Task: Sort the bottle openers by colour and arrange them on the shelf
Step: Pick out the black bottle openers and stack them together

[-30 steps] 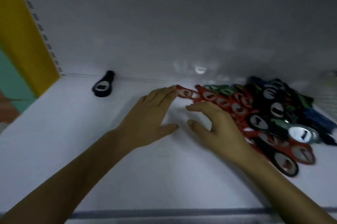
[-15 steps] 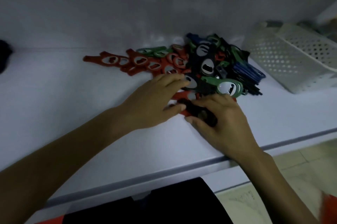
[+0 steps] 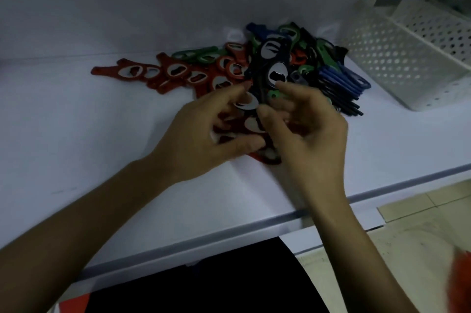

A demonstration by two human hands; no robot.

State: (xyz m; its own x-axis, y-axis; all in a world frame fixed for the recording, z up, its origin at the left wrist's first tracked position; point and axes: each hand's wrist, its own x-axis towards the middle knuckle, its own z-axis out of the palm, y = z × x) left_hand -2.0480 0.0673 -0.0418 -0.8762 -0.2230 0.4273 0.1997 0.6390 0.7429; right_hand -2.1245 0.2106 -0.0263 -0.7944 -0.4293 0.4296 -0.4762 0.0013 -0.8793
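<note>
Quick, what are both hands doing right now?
Left hand: seems to grip red openers, though it is blurry.
Right hand: pinching a black opener.

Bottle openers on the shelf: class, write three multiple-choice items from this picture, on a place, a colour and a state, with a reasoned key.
1. The white basket stands where from the pile? A left; B right; C on it.
2. The row of openers running left from the pile is: A red; B yellow; C white.
3. The pile is: A mixed colours heaped; B sorted by colour; C in the basket.
B: the basket sits right of it. A: every opener there is red. A: red, green, black and blue overlap.
</note>
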